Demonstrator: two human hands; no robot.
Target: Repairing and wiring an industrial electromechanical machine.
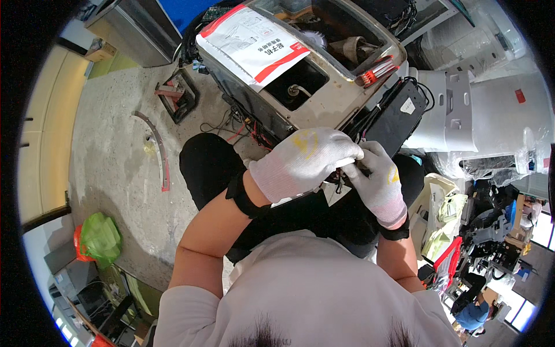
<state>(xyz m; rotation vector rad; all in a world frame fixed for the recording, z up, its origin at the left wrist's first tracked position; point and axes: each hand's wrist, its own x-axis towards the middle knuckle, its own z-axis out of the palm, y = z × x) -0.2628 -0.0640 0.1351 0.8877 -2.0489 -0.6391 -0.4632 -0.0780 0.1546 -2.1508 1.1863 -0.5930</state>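
In front of my lap, my left hand (309,163) and my right hand (377,184) meet, both in white knit gloves with yellow marks. The fingers of each are closed in a pinch. Small dark pieces, perhaps wires, show just below the fingertips, but what I hold is mostly hidden. Right beyond my hands stands a worn beige machine housing (315,110) with a square opening in its top. A black box (396,113) with a white label and black cables sits beside it, close to my right hand.
A white and red printed packet (254,46) and red-handled tools (378,72) lie on the housing. On the concrete floor at left are a curved strip (157,150), a dark metal frame (177,95) and a green bag (99,238). White plastic-wrapped units (503,110) stand at right.
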